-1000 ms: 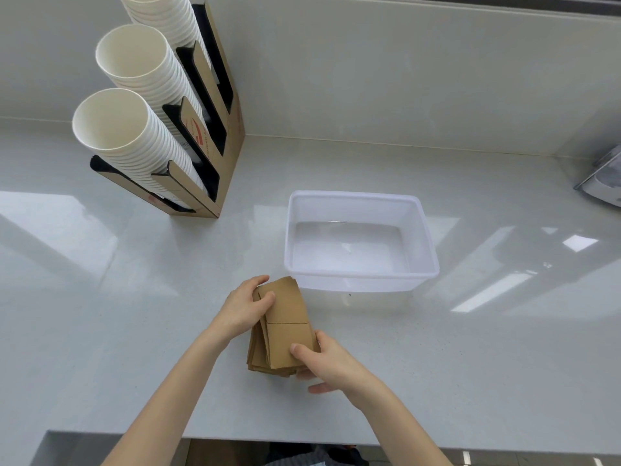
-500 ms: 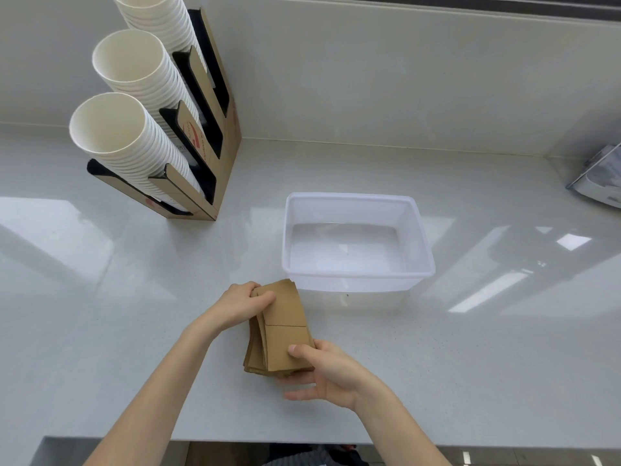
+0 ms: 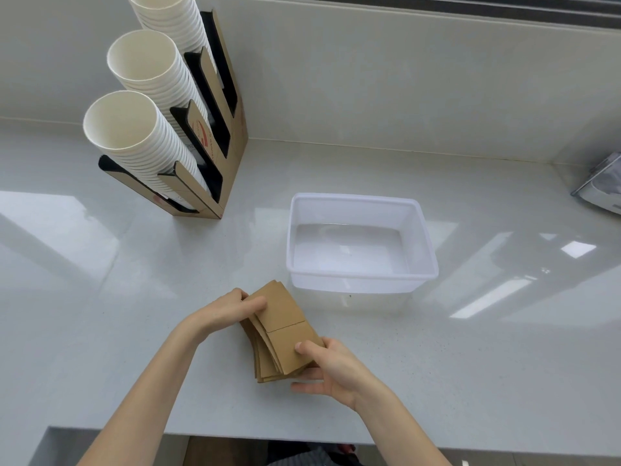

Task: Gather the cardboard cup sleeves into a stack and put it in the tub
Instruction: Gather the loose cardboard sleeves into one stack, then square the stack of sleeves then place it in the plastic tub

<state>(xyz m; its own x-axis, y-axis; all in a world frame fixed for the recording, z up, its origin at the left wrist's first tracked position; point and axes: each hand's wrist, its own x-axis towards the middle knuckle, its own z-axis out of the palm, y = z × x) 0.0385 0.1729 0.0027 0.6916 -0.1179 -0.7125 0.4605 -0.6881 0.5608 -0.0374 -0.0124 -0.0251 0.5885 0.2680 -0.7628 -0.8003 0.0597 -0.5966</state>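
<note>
A stack of brown cardboard cup sleeves (image 3: 280, 326) lies flat on the white counter, slightly fanned at its near left edge. My left hand (image 3: 232, 307) grips the stack's far left corner, thumb on top. My right hand (image 3: 331, 366) holds the near right end, thumb pressed on the top sleeve and fingers curled under. The translucent white plastic tub (image 3: 363, 280) stands just beyond and to the right of the stack, with nothing inside it.
A cardboard dispenser (image 3: 215, 142) holding three slanted columns of white paper cups (image 3: 148, 142) stands at the back left. A grey object (image 3: 601, 186) sits at the far right edge. The counter's front edge runs close below my forearms.
Both hands keep their hold on the stack. My right hand's fingers have slid a little further under the near end; the stack has barely moved.
</note>
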